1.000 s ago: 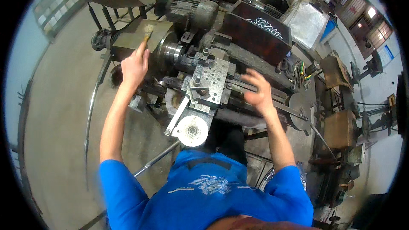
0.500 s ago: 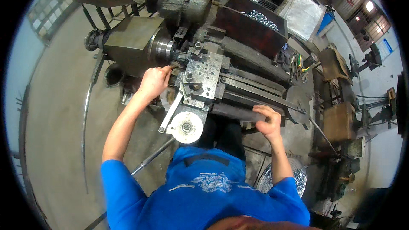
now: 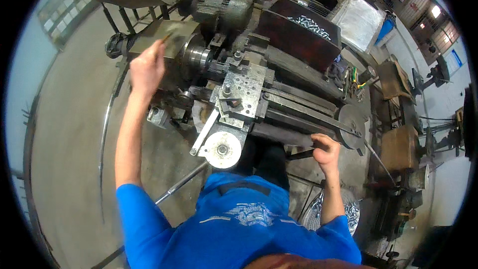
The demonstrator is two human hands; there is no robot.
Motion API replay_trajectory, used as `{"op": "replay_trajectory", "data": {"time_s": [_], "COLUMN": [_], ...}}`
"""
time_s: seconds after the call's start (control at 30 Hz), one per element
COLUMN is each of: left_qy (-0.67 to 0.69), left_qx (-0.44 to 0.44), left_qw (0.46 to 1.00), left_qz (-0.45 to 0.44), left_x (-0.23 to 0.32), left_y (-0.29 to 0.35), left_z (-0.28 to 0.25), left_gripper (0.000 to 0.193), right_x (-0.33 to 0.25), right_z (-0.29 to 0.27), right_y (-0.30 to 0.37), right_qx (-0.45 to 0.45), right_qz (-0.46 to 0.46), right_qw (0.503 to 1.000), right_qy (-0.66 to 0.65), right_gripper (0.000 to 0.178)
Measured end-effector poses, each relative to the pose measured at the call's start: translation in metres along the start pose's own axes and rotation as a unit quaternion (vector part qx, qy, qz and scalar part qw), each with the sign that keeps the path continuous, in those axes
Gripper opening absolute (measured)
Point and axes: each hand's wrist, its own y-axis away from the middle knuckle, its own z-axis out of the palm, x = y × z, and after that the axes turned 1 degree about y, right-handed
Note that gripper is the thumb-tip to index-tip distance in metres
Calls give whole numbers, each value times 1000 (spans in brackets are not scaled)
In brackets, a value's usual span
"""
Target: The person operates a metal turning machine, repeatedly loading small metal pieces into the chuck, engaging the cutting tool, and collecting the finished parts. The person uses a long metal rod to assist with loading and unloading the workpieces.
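Observation:
My left hand [image 3: 147, 69] is raised at the left of a metal lathe, closed round the thin handle of a small brush [image 3: 168, 36]. The brush's tip is blurred, in front of the headstock cover [image 3: 149, 35]. To its right are the bright round chuck [image 3: 198, 56] and the tool post plate [image 3: 244, 89] with its bolts. Curled fingers show on my right hand [image 3: 326, 153], beside the end of a dark bar [image 3: 281, 133] below the lathe bed. What those fingers hold, if anything, is hidden.
A dark box [image 3: 298, 37] with many small metal parts stands behind the lathe. A white handwheel [image 3: 223, 149] and a lever [image 3: 205, 132] stick out towards me. A basket [image 3: 312, 214] of metal parts sits low at my right. Hand tools [image 3: 354, 82] lie at the bed's far right.
My left hand has lifted the brush away from the chuck and tool post, up and left to the headstock. My right hand has shifted slightly right and down, its fingers more curled.

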Motion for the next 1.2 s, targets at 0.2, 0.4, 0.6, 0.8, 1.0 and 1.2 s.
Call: {"op": "replay_trajectory", "data": {"time_s": [0.2, 0.4, 0.6, 0.8, 1.0, 1.2], "left_qy": [-24, 84, -111, -31, 94, -155], "left_qx": [-134, -59, -57, -128, -147, -138], "left_qw": [990, 995, 991, 991, 983, 978], "left_qz": [-39, -8, -52, -18, 51, -17], "left_x": [-2, 4, -83, -49, -5, -86], "left_y": [28, 10, -4, -31, -61, -57], "left_z": [-24, -48, -18, 34, 31, 21], "left_gripper": [18, 20, 22, 22, 21, 22], "right_x": [4, -2, 5, 1, 2, 9], "right_z": [1, 1, -4, -3, -12, -17], "right_y": [3, 11, 14, 20, 33, 39], "right_qx": [-16, -2, 2, 9, 31, 39], "right_qz": [35, 27, 51, 42, 38, 86], "right_qw": [999, 1000, 998, 997, 995, 995], "right_qy": [-5, 11, 26, 60, 85, 36], "right_gripper": [41, 40, 41, 40, 40, 41]}}
